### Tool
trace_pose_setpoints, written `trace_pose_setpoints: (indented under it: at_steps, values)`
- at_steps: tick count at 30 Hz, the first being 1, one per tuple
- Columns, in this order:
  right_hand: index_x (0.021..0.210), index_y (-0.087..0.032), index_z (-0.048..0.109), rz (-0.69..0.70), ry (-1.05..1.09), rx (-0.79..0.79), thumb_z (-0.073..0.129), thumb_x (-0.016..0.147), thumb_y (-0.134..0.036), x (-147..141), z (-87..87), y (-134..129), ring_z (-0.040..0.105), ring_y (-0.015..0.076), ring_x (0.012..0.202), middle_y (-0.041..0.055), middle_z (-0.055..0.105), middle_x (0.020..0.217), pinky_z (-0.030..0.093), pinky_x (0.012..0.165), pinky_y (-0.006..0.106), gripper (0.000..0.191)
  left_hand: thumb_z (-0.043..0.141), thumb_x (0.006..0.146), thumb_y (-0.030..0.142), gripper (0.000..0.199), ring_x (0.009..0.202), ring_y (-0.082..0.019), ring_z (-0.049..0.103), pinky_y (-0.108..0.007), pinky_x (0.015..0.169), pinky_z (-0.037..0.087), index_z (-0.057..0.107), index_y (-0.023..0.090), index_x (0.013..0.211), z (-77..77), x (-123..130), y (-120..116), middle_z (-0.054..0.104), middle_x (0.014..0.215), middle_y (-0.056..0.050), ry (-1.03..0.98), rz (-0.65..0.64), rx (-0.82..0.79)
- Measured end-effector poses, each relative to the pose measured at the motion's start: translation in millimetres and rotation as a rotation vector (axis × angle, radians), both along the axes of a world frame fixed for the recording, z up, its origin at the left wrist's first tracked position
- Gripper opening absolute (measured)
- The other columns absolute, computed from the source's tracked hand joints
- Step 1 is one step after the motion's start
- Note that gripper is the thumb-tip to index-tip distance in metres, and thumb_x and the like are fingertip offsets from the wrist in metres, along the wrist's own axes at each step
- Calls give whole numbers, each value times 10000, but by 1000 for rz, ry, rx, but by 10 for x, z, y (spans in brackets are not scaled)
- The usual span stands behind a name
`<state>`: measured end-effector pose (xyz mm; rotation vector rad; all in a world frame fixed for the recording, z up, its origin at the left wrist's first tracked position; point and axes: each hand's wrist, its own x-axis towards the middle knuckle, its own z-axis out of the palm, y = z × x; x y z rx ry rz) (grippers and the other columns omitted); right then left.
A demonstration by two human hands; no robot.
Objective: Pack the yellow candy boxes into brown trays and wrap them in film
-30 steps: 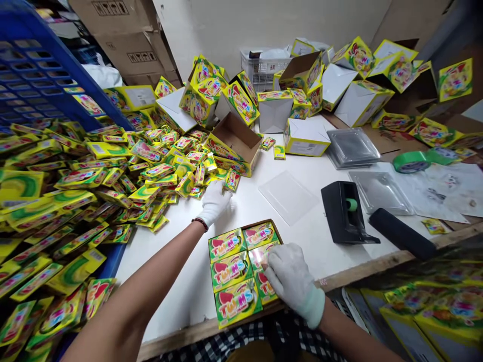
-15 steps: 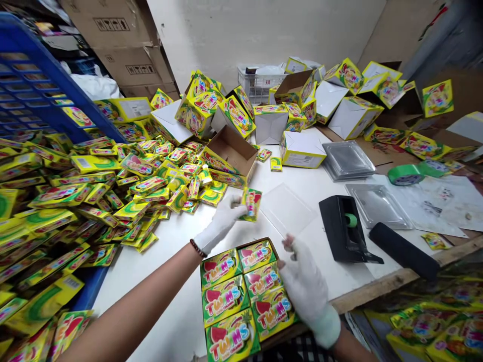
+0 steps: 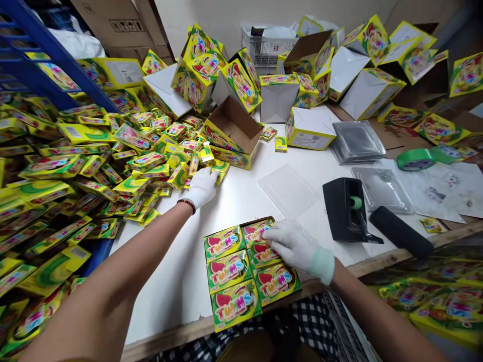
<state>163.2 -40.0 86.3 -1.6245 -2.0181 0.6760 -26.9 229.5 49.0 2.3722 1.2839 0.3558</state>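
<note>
My left hand, in a white glove, reaches to the right edge of the heap of small yellow-green packs; its fingertips are hidden among them, so its grip does not show. At the table's front edge lies a shallow tray filled with two columns of TWINS packs. My right hand, also gloved, rests over the upper right packs in it, fingers bent onto their tops; whether they grip a pack is unclear.
Behind the tray lies a clear plastic lid. A black tape dispenser and stacked clear lids are on the right. Yellow display boxes line the back. A blue crate stands at left.
My left hand has moved left and away to the heap, and the pack it held no longer shows in it. My right hand has moved from the tray's right side onto the packs. The view has shifted.
</note>
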Motion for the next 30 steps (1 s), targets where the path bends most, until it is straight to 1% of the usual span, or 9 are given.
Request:
trace_pose_setpoints:
  at_steps: [3,8,12,15,17,19,21,24,30]
  values:
    - [867,-198,696,-81,-139,55,539,895,-207,-211,-129,-34,575,238,968,80,655,1008,438,890,425,160,528,741,108,224,1265,-393,435,-585,1074,251,630,126,940,-115,5,216,592,1189,-230,11,61,-1]
    - [1150,-153,621,-108,-203,155,540,853,-155,-363,-300,-108,503,305,1175,152,581,1253,367,1016,519,308,583,754,225,181,1160,-374,531,-527,1017,357,633,127,898,-39,58,183,643,1093,-191,-103,151,-68]
    - [1225,-169,562,-152,-39,258,504,916,-197,-317,-347,-147,523,278,1193,149,592,1264,399,1038,499,315,545,844,417,360,898,-259,651,-382,802,518,624,113,1020,186,68,-272,696,976,-128,-291,123,-209]
    - [1310,-192,492,-375,233,322,482,961,-278,-289,-300,-77,544,253,1230,147,581,1306,434,1053,467,360,594,840,493,431,794,-199,668,-335,730,547,601,135,1080,356,116,-789,708,973,-107,-611,17,-529]
    - [1357,-205,439,-505,479,237,504,956,-335,-274,-202,53,617,231,1150,144,581,1319,503,989,425,426,680,796,490,442,796,-195,672,-339,746,553,609,143,1060,447,172,-1109,707,991,-109,-820,-69,-806]
    - [1356,-204,438,-489,693,114,539,929,-386,-224,-75,230,677,204,1029,127,623,1273,560,887,364,474,701,788,506,444,798,-200,669,-344,747,555,624,145,1035,514,208,-1333,709,977,-101,-849,-89,-904]
    - [1266,-200,535,-394,756,55,544,909,-397,-115,34,400,689,191,983,87,686,1175,568,850,332,408,657,817,540,440,823,-208,661,-351,763,552,631,148,1015,554,178,-1444,706,960,-89,-773,-46,-778]
    - [1090,-194,671,-274,591,44,510,904,-347,108,83,550,676,197,996,61,724,1090,549,882,354,291,529,888,567,450,943,-227,654,-378,866,534,622,164,1066,554,-36,-1498,691,1021,-85,-707,51,-483]
    - [899,-177,739,-32,228,124,536,872,-223,99,-185,568,653,190,905,86,691,948,532,857,362,210,444,938,518,485,1260,-280,536,-485,1100,409,556,165,1251,288,-529,-1889,592,1326,-141,-463,273,-243]
